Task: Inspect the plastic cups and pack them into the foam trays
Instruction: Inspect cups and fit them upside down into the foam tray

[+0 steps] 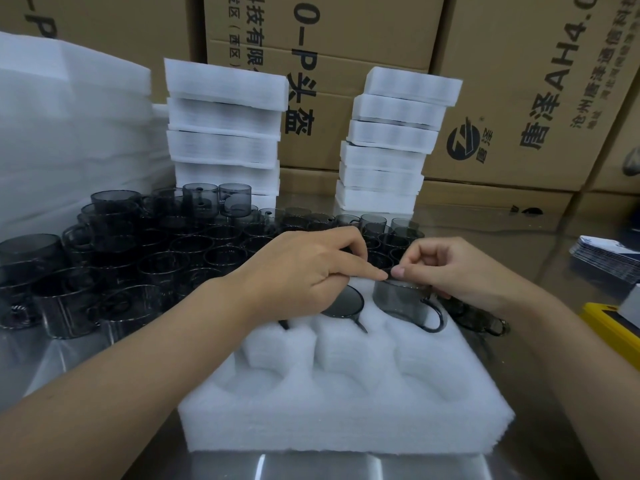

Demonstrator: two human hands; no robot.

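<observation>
Printed cardboard boxes wall the back, with two stacks of foam trays in front of them and a crowd of smoky loose cups spread over the left of the table. Nearest the camera lies an open foam tray, where a second cup fills the far middle pocket. Just to its right a handled cup stands upright in the far right pocket; the right hand pinches its rim, while the left hand lays its index fingertip on the same rim, its thumb hidden, so I cannot tell whether it grasps.
</observation>
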